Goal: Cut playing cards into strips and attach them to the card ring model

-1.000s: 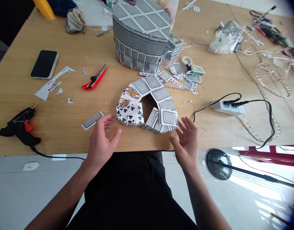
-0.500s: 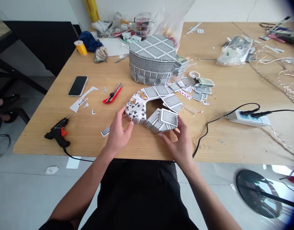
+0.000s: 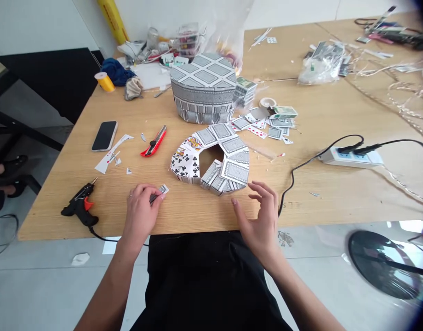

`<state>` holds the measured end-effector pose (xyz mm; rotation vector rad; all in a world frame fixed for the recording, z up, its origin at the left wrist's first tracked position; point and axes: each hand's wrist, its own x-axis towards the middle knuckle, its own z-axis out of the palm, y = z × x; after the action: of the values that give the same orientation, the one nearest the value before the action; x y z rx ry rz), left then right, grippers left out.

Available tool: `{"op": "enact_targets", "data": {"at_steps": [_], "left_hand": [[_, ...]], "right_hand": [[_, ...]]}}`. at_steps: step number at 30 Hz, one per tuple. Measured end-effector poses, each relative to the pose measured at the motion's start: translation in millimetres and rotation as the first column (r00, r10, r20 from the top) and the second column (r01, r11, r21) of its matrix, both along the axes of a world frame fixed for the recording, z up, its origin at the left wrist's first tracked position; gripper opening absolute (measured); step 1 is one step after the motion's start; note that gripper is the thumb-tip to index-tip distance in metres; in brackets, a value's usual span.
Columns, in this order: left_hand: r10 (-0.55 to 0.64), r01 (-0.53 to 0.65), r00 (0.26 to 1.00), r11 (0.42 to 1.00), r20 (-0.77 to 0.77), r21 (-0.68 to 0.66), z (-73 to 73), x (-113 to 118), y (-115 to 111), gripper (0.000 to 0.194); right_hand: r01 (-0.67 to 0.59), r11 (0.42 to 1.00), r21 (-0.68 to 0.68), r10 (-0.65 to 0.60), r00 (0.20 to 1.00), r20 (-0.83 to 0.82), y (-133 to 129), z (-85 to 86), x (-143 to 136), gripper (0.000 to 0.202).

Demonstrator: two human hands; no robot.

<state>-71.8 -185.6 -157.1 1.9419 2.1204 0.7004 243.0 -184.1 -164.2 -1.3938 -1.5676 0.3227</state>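
My left hand [image 3: 141,207] is closed on a narrow strip cut from a playing card [image 3: 163,189], pinched at the tabletop. Right of it lies a ring-shaped piece covered in playing cards [image 3: 235,171]. Most of its cards show grey backs, while clubs and court cards face up on its left part. The ring has a hole in the middle and a gap at the front. My right hand [image 3: 258,211] is open with fingers apart, just off the ring's front right edge. Behind the ring stands a round box covered in card backs [image 3: 204,89].
On the left lie a hot glue gun [image 3: 79,202], a phone [image 3: 105,136], paper scraps [image 3: 110,156] and a red utility knife [image 3: 154,141]. Loose cards [image 3: 275,128] and a tape roll [image 3: 267,102] are behind the ring. A power strip [image 3: 351,157] with black cords sits right.
Both hands have let go of the card ring. My left hand has moved left and down onto the card strip; my right hand has opened beside the ring.
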Motion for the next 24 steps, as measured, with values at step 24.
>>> {"op": "enact_targets", "data": {"at_steps": [24], "left_hand": [[-0.643,0.251,0.648,0.686,0.408,0.683,209.1,103,92,0.005]], "right_hand": [[-0.399,0.75,0.527,0.516,0.852,-0.091,126,195.2,-50,0.025]]}}
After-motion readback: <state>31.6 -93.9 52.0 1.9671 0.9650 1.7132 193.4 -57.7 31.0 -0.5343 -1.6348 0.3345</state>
